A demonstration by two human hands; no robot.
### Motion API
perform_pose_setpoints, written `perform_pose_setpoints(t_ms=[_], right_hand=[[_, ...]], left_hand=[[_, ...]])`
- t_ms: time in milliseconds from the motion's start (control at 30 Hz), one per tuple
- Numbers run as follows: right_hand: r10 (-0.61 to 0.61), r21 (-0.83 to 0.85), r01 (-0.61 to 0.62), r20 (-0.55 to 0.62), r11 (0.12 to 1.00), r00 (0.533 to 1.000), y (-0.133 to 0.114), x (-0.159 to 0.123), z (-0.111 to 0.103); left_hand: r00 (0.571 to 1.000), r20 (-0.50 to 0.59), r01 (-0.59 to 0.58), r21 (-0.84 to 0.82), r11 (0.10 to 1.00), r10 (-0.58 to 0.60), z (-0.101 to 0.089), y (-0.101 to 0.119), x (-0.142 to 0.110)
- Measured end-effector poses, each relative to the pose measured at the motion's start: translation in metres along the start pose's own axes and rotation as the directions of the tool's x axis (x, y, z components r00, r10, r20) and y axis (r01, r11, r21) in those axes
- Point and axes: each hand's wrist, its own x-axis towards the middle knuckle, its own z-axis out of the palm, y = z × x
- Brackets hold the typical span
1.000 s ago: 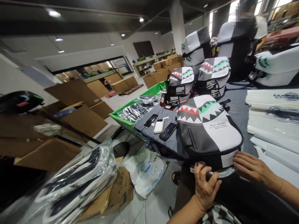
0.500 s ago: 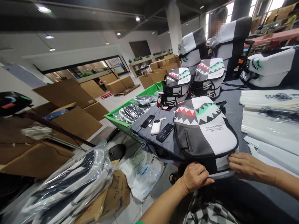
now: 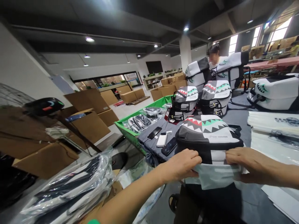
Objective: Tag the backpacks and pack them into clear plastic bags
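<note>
A black, grey and white backpack [image 3: 210, 133] with a red and green shark-tooth print lies on the table, its bottom end towards me. A translucent plastic bag [image 3: 215, 177] is around that end and hangs in folds over the table's front edge. My left hand [image 3: 184, 163] is closed on the plastic bag at the backpack's left bottom corner, thumb underneath. At the right bottom corner, my right hand [image 3: 243, 160] has its fingers curled over the backpack's edge and the plastic; its fingertips are partly hidden.
Phones [image 3: 154, 133] and a white power bank [image 3: 162, 139] lie to the left. Behind stand more shark-print backpacks [image 3: 216, 96]. Flat white bags [image 3: 272, 124] are stacked right. A green bin [image 3: 126, 124] holds wrapped goods. Wrapped backpacks [image 3: 70, 183] lie lower left. A person [image 3: 216, 56] is beyond.
The backpack's bottom end has risen, tipping its front face away from me. Both hands have moved up with it, and more of the plastic bag now hangs below. The view has tilted up.
</note>
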Motion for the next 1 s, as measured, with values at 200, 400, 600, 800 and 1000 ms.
perform_pose_setpoints(t_ms=[200, 400, 600, 800, 1000], right_hand=[[-0.093, -0.153, 0.039, -0.361, 0.987, 0.928, -0.026, 0.008, 0.001], [-0.043, -0.13, 0.001, -0.318, 0.991, 0.947, -0.034, 0.01, 0.0], [-0.049, -0.119, -0.003, -0.437, 0.993, 0.898, -0.026, -0.007, 0.013], [-0.065, -0.134, 0.002, -0.464, 0.991, 0.883, -0.035, -0.018, 0.032], [-0.108, -0.016, 0.108, -0.239, 0.994, 0.965, -0.03, -0.028, 0.036]], left_hand=[[0.965, -0.264, 0.023, 0.136, 0.99, 0.013, 0.011, 0.003, 0.007], [0.804, -0.595, 0.157, 0.238, 0.958, 0.016, 0.021, 0.004, 0.012], [0.862, -0.501, 0.07, 0.271, 0.96, 0.079, 0.024, 0.017, 0.009], [0.955, -0.262, -0.085, 0.217, 0.973, 0.141, 0.024, 0.013, -0.004], [0.894, -0.402, -0.039, 0.369, 0.929, 0.197, 0.068, 0.0, -0.013]])
